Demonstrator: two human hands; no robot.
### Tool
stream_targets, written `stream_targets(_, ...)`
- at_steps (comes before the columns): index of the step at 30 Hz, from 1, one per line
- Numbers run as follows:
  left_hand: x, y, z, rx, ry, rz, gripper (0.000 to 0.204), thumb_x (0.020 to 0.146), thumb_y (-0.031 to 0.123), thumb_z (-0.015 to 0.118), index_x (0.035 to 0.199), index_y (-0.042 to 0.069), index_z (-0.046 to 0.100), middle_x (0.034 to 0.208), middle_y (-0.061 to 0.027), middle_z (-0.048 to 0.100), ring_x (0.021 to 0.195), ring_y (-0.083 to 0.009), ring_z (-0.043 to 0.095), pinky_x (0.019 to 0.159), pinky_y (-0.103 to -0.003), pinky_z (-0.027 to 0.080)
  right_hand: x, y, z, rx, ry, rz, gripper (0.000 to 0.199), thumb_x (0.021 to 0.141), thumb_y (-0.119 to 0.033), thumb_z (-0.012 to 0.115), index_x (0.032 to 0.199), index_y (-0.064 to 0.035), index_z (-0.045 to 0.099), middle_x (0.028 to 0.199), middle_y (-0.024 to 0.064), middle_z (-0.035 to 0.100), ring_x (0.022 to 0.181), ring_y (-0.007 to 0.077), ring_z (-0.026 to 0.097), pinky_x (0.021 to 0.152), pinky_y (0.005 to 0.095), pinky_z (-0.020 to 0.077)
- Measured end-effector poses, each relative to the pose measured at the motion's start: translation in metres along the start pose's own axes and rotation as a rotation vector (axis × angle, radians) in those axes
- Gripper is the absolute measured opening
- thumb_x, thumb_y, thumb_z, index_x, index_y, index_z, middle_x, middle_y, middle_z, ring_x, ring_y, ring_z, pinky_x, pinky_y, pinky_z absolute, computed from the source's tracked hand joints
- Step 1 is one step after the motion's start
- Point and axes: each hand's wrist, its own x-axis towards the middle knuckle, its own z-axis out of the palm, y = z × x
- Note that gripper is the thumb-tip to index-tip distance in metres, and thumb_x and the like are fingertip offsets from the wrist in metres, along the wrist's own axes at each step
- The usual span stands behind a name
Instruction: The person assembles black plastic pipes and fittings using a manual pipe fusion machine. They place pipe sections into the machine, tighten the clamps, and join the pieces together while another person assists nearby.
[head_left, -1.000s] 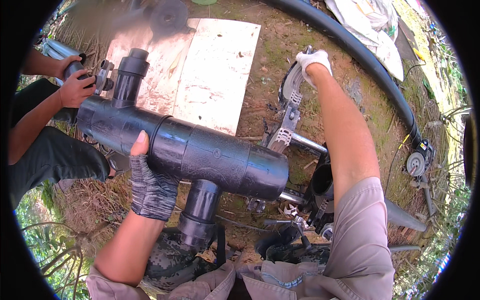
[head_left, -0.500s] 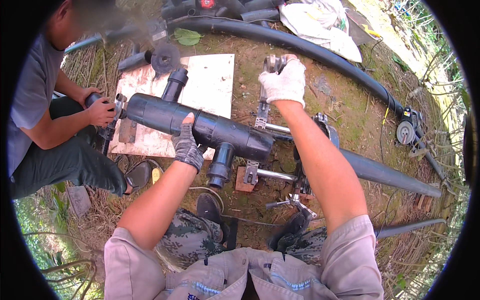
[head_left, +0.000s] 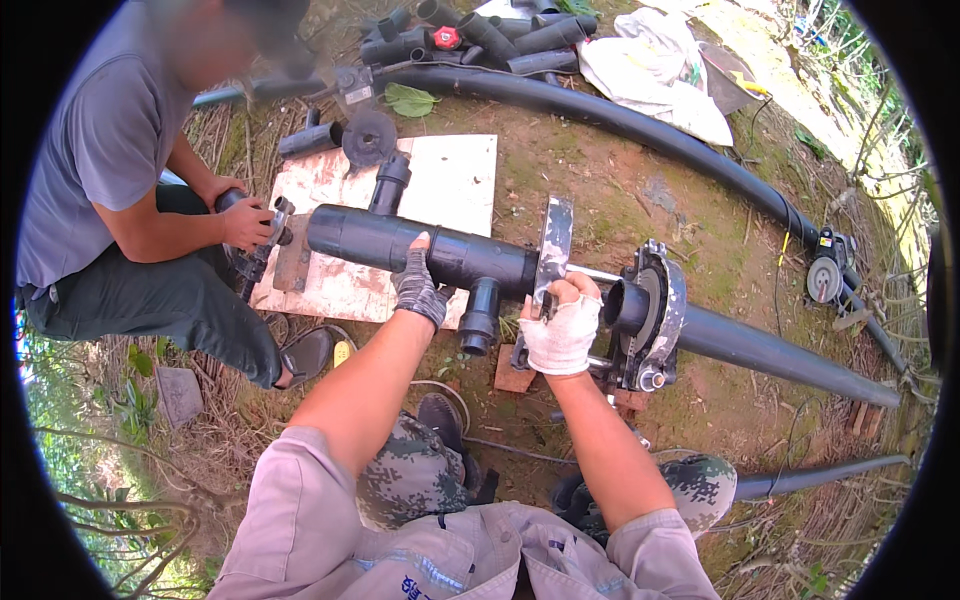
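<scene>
A thick black plastic pipe fitting [head_left: 375,237] with two side branches lies level in front of me. My left hand [head_left: 420,287], in a grey fingerless glove, is closed around its near side, thumb on top; the other fingers are partly hidden below. Across the fitting's right end lies a worn metal clamp jaw [head_left: 555,245]. My right hand [head_left: 562,330], in a white glove with bare fingertips, grips the jaw's near end. To the right, a round clamp ring [head_left: 655,315] encircles the end of a long black pipe [head_left: 780,350]. Metal rods run between the two clamps.
A co-worker [head_left: 120,180] crouches at the left, both hands on a small clamp tool [head_left: 265,235]. Beneath the fitting lies a pale board [head_left: 455,165]. A curved black pipe [head_left: 620,115], pipe offcuts [head_left: 480,40], a white sack [head_left: 645,65] and an angle grinder [head_left: 828,265] lie beyond.
My right hand has swung the clamp jaw from its raised position toward me, down across the fitting's right end. My left hand stays on the fitting. The whole view has shifted somewhat.
</scene>
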Motion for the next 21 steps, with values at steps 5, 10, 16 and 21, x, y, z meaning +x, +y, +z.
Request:
stream_targets(5, 0.019, -0.016, -0.009, -0.043, -0.029, -0.131, 0.076, 0.077, 0.045, 0.082, 0.139, 0.015, 0.049, 0.134, -0.0123, 0.058, 0.119, -0.0313, 0.059, 0.100, -0.058, 0.050, -0.034, 0.007, -0.007, 0.028, -0.078, -0.035, 0.046, 0.060, -0.004, 0.077, 0.100, -0.0117, 0.056, 0.107, 0.0144, 0.055, 0.093, 0.0358, 0.056, 0.079, 0.0480, 0.0457)
stream_targets(10, 0.035, -0.019, -0.029, -0.091, -0.154, -0.199, 0.087, 0.073, 0.043, 0.085, 0.143, 0.019, 0.041, 0.137, -0.0110, 0.055, 0.123, -0.0310, 0.056, 0.099, -0.067, 0.044, -0.059, 0.002, -0.010, 0.005, -0.158, -0.021, 0.050, 0.064, -0.009, 0.086, 0.102, -0.0115, 0.052, 0.105, 0.0165, 0.053, 0.091, 0.0366, 0.057, 0.078, 0.0475, 0.0471)
stream_targets(16, 0.024, -0.014, -0.024, 0.003, -0.093, -0.193, 0.077, 0.076, 0.051, 0.080, 0.138, 0.018, 0.050, 0.134, -0.0090, 0.057, 0.121, -0.0278, 0.057, 0.100, -0.058, 0.046, -0.083, 0.007, -0.013, 0.055, -0.276, -0.028, 0.055, 0.062, -0.017, 0.091, 0.104, -0.0116, 0.055, 0.110, 0.0172, 0.054, 0.094, 0.0378, 0.057, 0.080, 0.0495, 0.0469)
stream_targets(21, 0.009, -0.009, -0.018, 0.052, -0.042, -0.204, 0.083, 0.074, 0.058, 0.078, 0.140, 0.016, 0.049, 0.138, -0.0089, 0.055, 0.124, -0.0267, 0.054, 0.103, -0.055, 0.044, -0.080, -0.004, -0.017, 0.218, -0.246, 0.243, 0.059, 0.071, -0.024, 0.091, 0.110, -0.0054, 0.052, 0.110, 0.0165, 0.054, 0.095, 0.0333, 0.057, 0.085, 0.0445, 0.0484)
